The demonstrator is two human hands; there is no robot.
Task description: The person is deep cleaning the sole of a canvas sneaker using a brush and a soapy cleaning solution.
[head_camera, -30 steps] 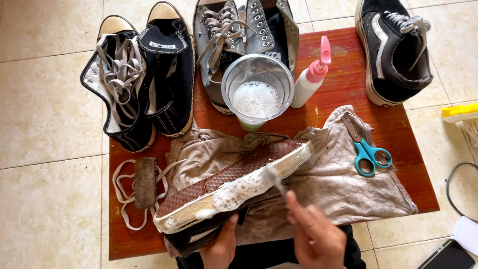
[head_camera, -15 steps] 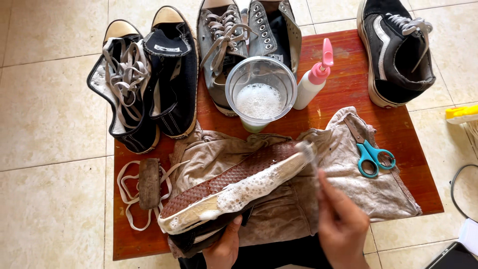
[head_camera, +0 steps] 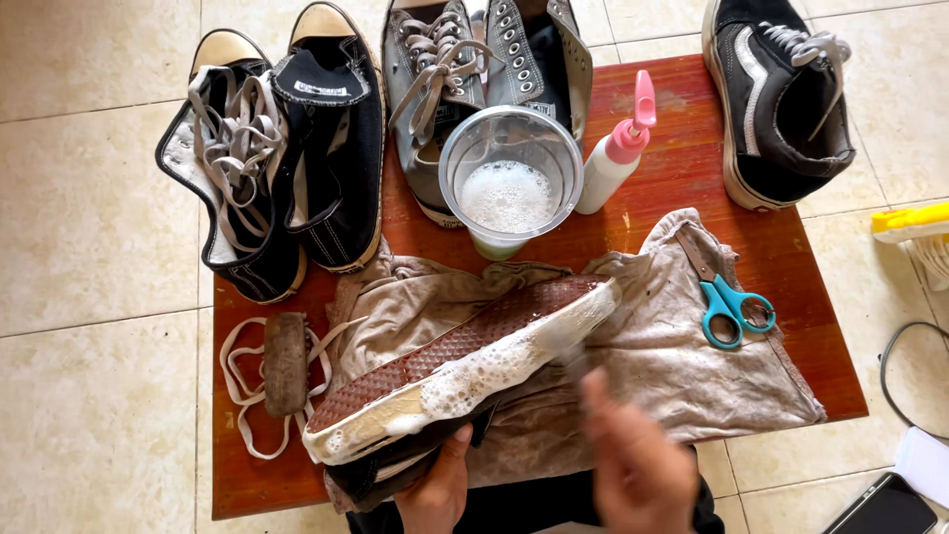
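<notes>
A shoe (head_camera: 465, 361) lies on its side on a grey cloth (head_camera: 652, 356), its brown sole up and its white rubber edge covered in foam. My left hand (head_camera: 440, 485) grips the shoe at its near end, by the heel. My right hand (head_camera: 633, 460), blurred by motion, holds a small brush (head_camera: 571, 356) against the foamy edge near the toe. A clear cup of soapy water (head_camera: 509, 188) stands just behind the shoe.
The small red-brown table (head_camera: 692, 168) also carries a white squeeze bottle with a pink cap (head_camera: 618, 148), teal scissors (head_camera: 727, 302), a dark insole on loose white laces (head_camera: 285, 361), two black sneakers (head_camera: 287, 158), a grey pair (head_camera: 465, 69) and a black-and-white shoe (head_camera: 781, 89). Tiled floor surrounds it.
My right hand with the brush has slid back and forth along the shoe's foamy edge: out to the toe, then back slightly toward the middle. The shoe stays held.
</notes>
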